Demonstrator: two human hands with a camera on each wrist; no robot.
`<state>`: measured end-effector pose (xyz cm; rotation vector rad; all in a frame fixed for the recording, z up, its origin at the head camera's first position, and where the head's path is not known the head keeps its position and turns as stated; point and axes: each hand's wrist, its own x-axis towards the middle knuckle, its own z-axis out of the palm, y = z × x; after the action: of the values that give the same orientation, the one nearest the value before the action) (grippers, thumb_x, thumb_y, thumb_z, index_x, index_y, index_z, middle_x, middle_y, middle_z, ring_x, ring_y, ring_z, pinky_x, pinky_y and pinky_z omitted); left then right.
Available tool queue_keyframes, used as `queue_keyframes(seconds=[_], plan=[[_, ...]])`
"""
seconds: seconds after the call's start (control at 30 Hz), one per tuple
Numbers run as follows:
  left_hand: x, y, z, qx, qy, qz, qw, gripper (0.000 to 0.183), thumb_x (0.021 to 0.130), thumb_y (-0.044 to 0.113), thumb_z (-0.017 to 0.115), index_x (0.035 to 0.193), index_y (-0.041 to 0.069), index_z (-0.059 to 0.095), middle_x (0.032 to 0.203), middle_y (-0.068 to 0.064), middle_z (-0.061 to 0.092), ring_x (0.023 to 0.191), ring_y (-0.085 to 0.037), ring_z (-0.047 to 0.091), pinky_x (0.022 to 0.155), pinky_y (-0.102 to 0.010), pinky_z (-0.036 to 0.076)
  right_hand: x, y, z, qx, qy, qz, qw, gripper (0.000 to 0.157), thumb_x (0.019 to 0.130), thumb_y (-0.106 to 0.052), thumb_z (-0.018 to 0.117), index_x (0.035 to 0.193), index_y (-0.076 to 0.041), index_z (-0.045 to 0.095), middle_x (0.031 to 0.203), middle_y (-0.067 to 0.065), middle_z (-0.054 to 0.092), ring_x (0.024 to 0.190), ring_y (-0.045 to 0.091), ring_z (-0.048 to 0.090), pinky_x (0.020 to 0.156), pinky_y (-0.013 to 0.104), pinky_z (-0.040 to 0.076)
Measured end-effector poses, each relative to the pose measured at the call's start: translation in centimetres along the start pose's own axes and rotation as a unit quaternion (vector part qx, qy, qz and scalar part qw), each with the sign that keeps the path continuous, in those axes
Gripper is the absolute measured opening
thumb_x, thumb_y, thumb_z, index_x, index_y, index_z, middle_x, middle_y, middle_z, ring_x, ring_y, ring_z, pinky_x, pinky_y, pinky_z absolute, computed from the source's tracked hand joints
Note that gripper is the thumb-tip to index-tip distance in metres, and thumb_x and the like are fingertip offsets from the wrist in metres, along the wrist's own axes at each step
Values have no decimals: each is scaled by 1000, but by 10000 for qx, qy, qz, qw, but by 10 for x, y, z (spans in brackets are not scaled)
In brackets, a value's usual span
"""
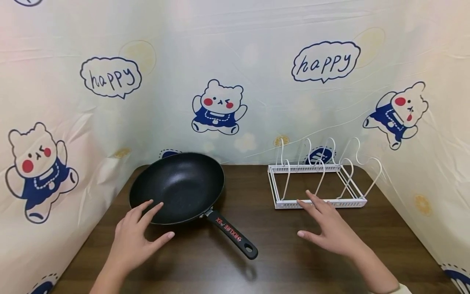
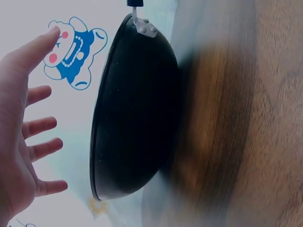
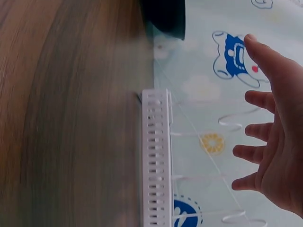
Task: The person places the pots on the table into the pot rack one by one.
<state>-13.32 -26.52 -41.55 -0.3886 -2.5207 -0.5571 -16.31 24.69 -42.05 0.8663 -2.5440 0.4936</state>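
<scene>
A black frying pan (image 1: 180,185) with deep curved sides sits on the left half of the table, its black handle (image 1: 233,236) with red lettering angled toward the front right. My left hand (image 1: 134,239) is held at the pan's near left rim, fingers spread and holding nothing; the left wrist view shows a gap between it and the pan's side (image 2: 135,113). At the right back stands a white rack (image 1: 319,203) with upright wire dividers. Near its front edge hovers my right hand (image 1: 330,228), fingers apart with nothing in them.
The brown wooden table (image 1: 279,261) is enclosed at the back and both sides by a pale curtain (image 1: 268,98) printed with bears and the word happy. The pan handle reaches into the space between the two hands.
</scene>
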Motion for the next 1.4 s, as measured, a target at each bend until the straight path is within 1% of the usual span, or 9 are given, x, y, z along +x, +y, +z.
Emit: queue_keyframes(seconds=[0.13,0.27,0.6,0.77,0.93,1.07,1.2,1.3,1.4], plan=[[1,4,2,-412,227,121,9988,76,64,37,90,132,19,60,130,-13,52,114,-40,47,81,-64,35,5,-7,3,237,1,-166,9996,74,81,-46,77,141,-13,50,149,21,38,127,43,44,96,60,37],[1,9,8,-826,406,295,9953,70,63,26,91,126,13,64,122,-10,56,110,-32,50,85,-52,38,11,-13,5,471,-115,-146,9987,73,82,-42,77,143,-14,48,152,17,35,130,43,41,97,60,38],[-8,29,22,-1293,288,134,9911,61,66,24,91,122,18,67,119,3,57,108,-17,50,92,-13,31,22,-27,16,882,-158,-286,9956,70,84,-39,76,145,-18,46,152,12,37,131,36,43,98,56,41],[-11,39,27,-1809,120,-136,9833,52,71,20,89,119,17,68,115,7,58,101,-8,51,84,-11,37,26,-34,20,1016,-189,-248,9943,66,84,-36,76,142,-17,49,151,13,40,131,34,44,99,55,41],[-12,47,35,-2451,66,-245,9692,46,74,12,86,116,17,69,109,3,61,95,-11,55,77,-19,44,30,-42,23,1106,-262,-201,9933,62,86,-36,75,140,-17,51,149,12,42,132,32,44,100,54,41],[-13,51,41,-2989,-151,-477,9530,42,78,9,83,115,18,68,109,4,63,95,-14,59,77,-27,51,33,-47,25,1239,-259,-169,9918,61,86,-34,75,139,-16,53,148,10,43,133,30,43,102,52,40],[-15,51,48,-3621,-437,-705,9285,37,81,4,79,116,10,67,111,-1,65,97,-18,62,79,-31,54,36,-53,27,1422,-355,-147,9891,59,86,-34,75,137,-13,54,148,9,44,134,29,42,103,52,39],[-16,52,52,-4166,-723,-1003,9006,36,83,0,75,117,0,64,114,-6,66,101,-23,64,82,-31,55,38,-56,30,1539,-450,-141,9870,59,86,-35,74,137,-13,54,147,8,44,134,28,42,103,51,39],[-17,54,56,-4691,-1069,-1562,8626,37,86,-1,71,120,-7,60,116,-6,67,105,-27,64,84,-29,54,39,-59,34,1714,-499,-107,9839,58,86,-34,74,137,-16,54,147,6,45,134,27,42,103,51,39]])
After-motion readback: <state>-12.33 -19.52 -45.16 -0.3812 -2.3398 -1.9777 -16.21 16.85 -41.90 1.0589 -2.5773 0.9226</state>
